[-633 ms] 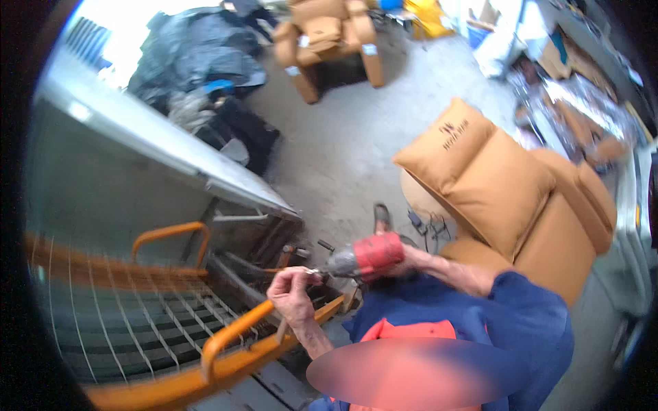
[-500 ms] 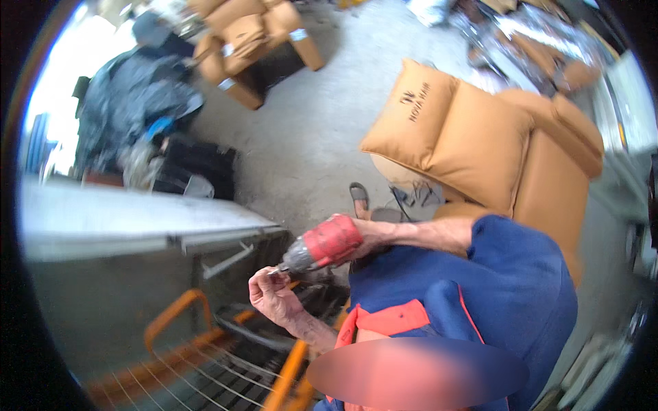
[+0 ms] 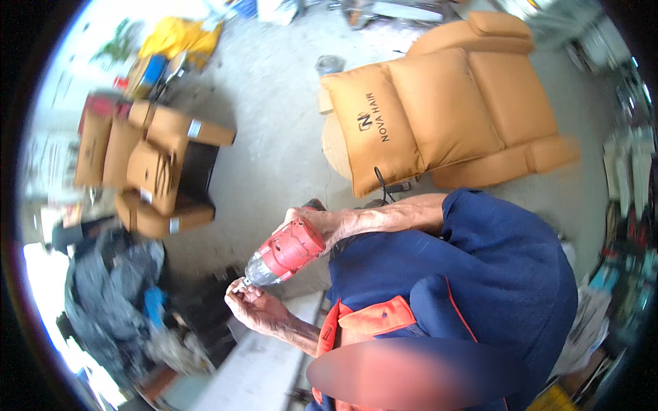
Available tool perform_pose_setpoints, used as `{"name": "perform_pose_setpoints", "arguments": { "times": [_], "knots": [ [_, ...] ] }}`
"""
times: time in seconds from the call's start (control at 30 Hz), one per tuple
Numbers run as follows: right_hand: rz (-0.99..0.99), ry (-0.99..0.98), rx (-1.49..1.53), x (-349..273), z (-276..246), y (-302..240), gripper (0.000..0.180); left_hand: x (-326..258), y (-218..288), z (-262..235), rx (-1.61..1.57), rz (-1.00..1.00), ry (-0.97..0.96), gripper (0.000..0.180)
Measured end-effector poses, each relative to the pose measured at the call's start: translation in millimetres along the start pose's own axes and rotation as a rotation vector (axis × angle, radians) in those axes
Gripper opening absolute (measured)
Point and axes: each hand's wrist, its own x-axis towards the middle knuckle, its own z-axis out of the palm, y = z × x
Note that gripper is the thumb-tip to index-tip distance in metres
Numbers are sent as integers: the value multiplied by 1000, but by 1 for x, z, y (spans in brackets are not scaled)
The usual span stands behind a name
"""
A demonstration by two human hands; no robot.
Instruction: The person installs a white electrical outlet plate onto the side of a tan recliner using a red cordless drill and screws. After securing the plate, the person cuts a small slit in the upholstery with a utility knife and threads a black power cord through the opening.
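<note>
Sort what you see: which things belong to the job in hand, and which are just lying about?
In the job:
red power drill, gripped by the right hand
metal bit, at the fingertips of the left hand

Untouched, so apparently lying about:
tan recliner
tan armchair
yellow sheet
dark sheeting

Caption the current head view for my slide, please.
Right hand grips a red power tool, left hand at its tip, a tan recliner nearby.
</note>
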Motion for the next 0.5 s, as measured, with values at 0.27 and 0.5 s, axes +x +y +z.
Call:
{"name": "perform_pose_setpoints", "arguments": {
  "times": [0.27,0.5],
  "knots": [
    [52,535,-228,35,-70,59,19,212,-68,67,156,-312,-381,16],
    [339,706,-1215,88,-116,113,18,345,-122,152,194,-450,-737,16]
  ]
}}
